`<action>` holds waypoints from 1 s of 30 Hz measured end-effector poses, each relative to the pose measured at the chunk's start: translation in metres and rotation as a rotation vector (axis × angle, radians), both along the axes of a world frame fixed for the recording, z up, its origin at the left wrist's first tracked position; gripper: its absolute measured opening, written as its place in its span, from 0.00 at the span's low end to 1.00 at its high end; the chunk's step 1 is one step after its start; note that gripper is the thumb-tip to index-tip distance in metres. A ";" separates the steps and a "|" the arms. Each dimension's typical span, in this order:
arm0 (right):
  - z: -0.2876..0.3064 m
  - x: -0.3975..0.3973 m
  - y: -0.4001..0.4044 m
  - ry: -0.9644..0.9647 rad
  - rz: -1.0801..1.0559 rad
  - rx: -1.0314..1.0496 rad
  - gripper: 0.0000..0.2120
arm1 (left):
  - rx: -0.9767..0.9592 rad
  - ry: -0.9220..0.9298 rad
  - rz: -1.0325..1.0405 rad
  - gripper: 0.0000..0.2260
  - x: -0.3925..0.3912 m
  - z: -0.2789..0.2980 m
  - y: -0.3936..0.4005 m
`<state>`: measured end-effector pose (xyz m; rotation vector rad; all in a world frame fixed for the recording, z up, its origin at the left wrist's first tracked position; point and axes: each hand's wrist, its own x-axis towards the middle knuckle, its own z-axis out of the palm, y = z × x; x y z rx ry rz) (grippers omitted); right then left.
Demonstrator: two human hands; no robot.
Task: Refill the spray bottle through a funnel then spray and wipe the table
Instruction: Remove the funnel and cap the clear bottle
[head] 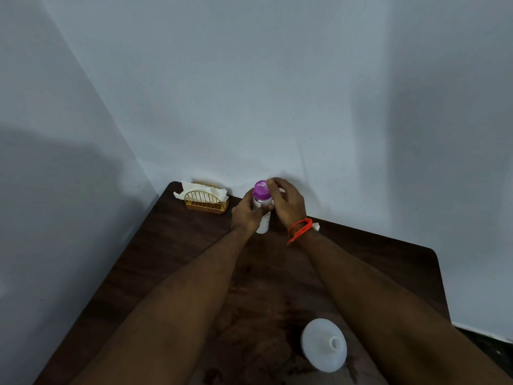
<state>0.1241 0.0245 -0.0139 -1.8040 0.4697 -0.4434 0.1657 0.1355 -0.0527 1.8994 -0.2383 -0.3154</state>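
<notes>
Purple plastic caps the spray bottle, which stands upright at the far side of the worktop, near the wall. My left hand wraps round the white body, its fingers clasped about it from the left. My right hand arches over from the other side, fingers curled against the purple top. I judge I am at the unscrewing or tightening step, though I cannot tell which from this view.

Well back from my fingers, close to my body and under my right forearm, the white funnel lies on the worktop with its wide mouth down and spout up. To the left of my left hand, just beyond it, sits a gold wire holder stuffed with white napkins. A scrap of white shows past my right wrist, beside the orange band; I cannot tell what it is.

Risks as I see them: the bottle is tall and narrow, so a hard twist with a loose left grip could tip it or let it spin in the palm. If it holds liquid, a tilt once the top loosens would spill onto the dark wood. My right forearm hangs over the funnel, and pulling back carelessly could knock it off the near edge.
</notes>
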 end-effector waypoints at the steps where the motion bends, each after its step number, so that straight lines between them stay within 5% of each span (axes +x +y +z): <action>1: 0.000 -0.001 -0.001 -0.008 -0.033 0.005 0.13 | 0.006 0.008 -0.006 0.25 0.000 0.001 0.001; 4: -0.003 -0.003 -0.005 -0.008 -0.027 0.011 0.12 | 0.016 0.002 -0.020 0.25 0.000 0.002 0.001; 8: -0.012 -0.002 -0.010 -0.016 0.159 -0.143 0.28 | 0.035 0.005 -0.009 0.23 0.002 -0.001 0.001; 17: -0.015 0.003 -0.011 0.007 0.116 -0.178 0.18 | 0.042 0.005 0.008 0.23 0.006 -0.009 0.004; 21: -0.013 0.007 -0.019 0.056 0.305 -0.130 0.36 | 0.055 -0.012 -0.062 0.23 0.007 0.001 0.006; 25: -0.003 0.015 -0.029 0.113 0.424 -0.309 0.24 | 0.050 0.003 -0.070 0.24 0.007 0.001 0.008; 30: 0.005 0.016 -0.027 0.140 0.365 -0.427 0.21 | 0.095 0.001 -0.069 0.26 0.010 -0.002 0.007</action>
